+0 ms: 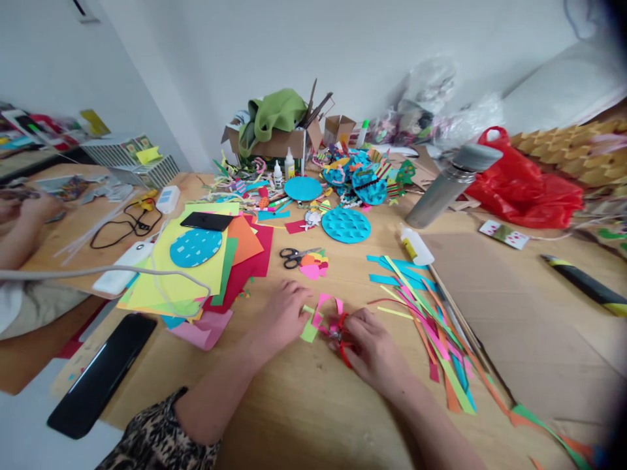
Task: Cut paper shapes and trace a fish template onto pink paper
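Observation:
My right hand (pixel 375 349) grips a small pair of red-handled scissors (pixel 343 354), its fingers through the loops and the blades turned left. My left hand (pixel 285 312) rests at the table's middle with fingers stretched out and the thumb apart, beside a light green paper scrap (pixel 309 331). Pink paper scraps (pixel 324 300) lie between the two hands, near the scissors' tips. Beyond them are black scissors (pixel 292 257) and a small pile of cut pink, orange and yellow paper pieces (pixel 312 269).
Colored paper strips (pixel 435 320) and a cardboard sheet (pixel 519 313) lie to the right. A steel flask (pixel 441 189) stands behind. At left are stacked paper sheets (pixel 161 287), a black phone (pixel 102 375) and another person's hand (pixel 42 207).

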Tool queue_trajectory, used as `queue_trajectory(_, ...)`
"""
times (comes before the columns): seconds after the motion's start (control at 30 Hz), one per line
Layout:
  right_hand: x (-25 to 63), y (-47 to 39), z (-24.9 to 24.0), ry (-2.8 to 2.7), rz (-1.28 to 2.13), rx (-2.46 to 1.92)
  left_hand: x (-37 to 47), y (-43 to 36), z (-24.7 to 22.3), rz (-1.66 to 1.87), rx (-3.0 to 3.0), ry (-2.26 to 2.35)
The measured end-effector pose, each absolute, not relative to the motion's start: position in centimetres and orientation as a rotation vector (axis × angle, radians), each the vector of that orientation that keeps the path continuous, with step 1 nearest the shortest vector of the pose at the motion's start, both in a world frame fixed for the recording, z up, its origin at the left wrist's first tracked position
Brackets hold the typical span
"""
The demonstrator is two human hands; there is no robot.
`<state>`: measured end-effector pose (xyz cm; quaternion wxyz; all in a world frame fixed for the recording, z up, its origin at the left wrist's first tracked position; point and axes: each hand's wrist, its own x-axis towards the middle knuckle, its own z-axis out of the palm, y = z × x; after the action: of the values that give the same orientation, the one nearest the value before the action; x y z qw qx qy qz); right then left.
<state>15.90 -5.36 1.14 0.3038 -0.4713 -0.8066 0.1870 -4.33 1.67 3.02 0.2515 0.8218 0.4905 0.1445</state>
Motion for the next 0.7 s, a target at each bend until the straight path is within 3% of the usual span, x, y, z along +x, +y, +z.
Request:
queue_trajectory(0.33,17.5,-4.9,0.0,-1.880,0.060,-1.711,-4.9,0.8,2.8,0.213,2.322,1.256)
queue_trajectory(0.5,17.6,-5.0,0.3,-1.789,0.085,-1.678,-4.6,1.7,3.4,0.127,2.291,1.254)
queue_trajectory(0.7,17.4,-5.1,0.5,-1.769,0.096,-1.643,-4.9,2.4,2.1,0.265,2.179,1.335)
